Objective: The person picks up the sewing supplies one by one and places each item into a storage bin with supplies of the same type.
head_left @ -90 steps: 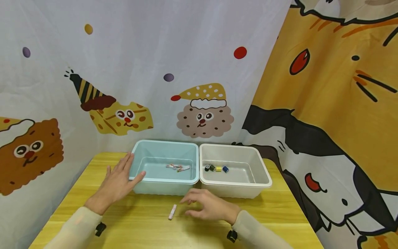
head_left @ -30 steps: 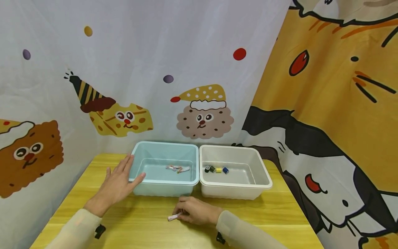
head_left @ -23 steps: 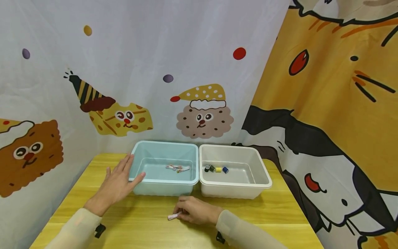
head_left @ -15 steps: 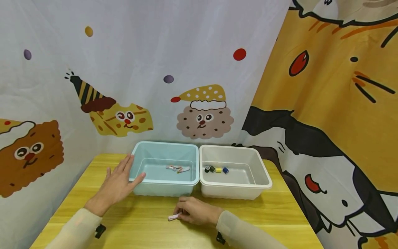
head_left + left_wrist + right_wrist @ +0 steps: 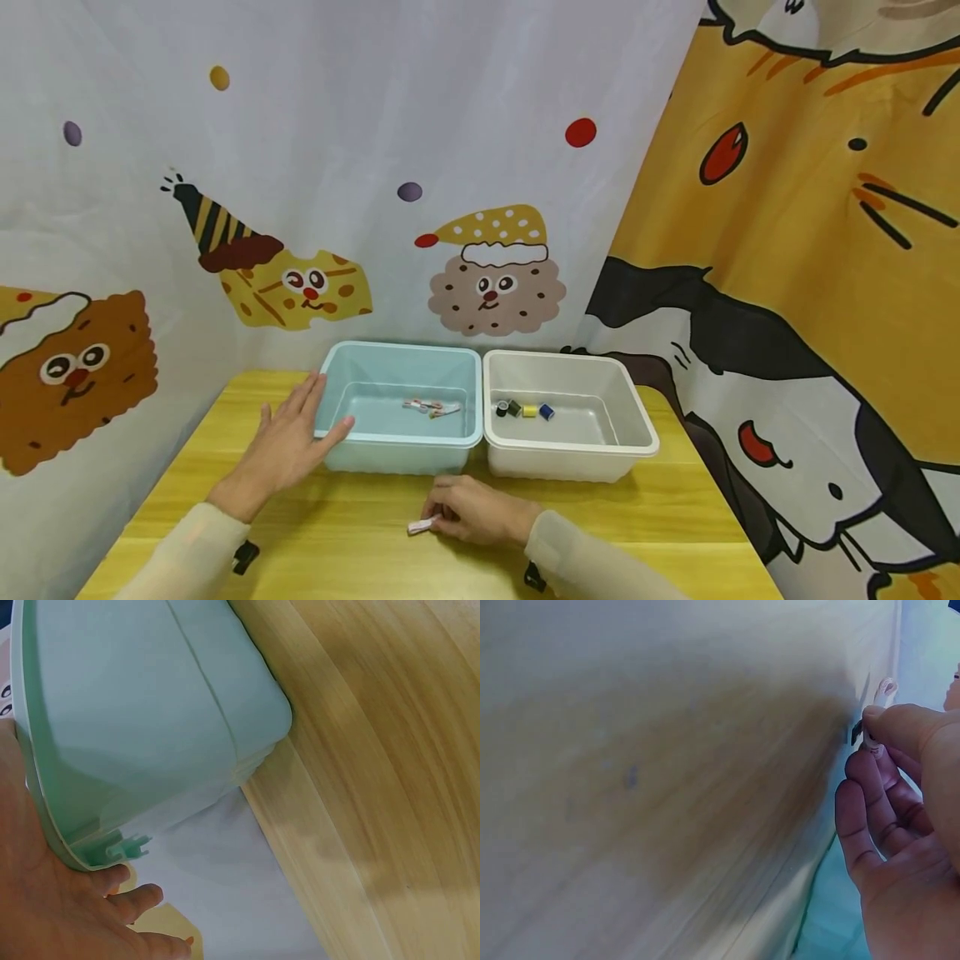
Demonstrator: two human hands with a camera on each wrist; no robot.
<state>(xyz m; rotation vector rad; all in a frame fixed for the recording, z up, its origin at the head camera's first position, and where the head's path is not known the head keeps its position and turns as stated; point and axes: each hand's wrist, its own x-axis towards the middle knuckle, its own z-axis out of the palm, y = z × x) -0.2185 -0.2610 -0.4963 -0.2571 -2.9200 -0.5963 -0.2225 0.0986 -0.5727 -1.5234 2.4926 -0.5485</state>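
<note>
My right hand (image 5: 480,510) pinches a small, narrow pinkish-white strip (image 5: 422,526) between thumb and fingers, low over the table in front of the bins. The right wrist view shows a looped end on the strip (image 5: 886,691) and something dark beside the fingertips; I cannot tell its exact kind. My left hand (image 5: 285,446) rests on the left end of the light-blue bin (image 5: 397,438), fingers straight along its side and thumb over the front rim. Inside that bin lie several similar pale, red-marked pieces (image 5: 444,411).
Right beside the blue bin stands a white bin (image 5: 570,450) holding several thread spools (image 5: 529,411) in black, dark green, yellow and blue. Both sit at the back of the wood-grain table (image 5: 330,550), close to a printed cloth backdrop (image 5: 315,167).
Since three seconds ago my right hand has come left and down and pinched the strip, which now lies more crosswise. Over the last second both hands stay nearly still.
</note>
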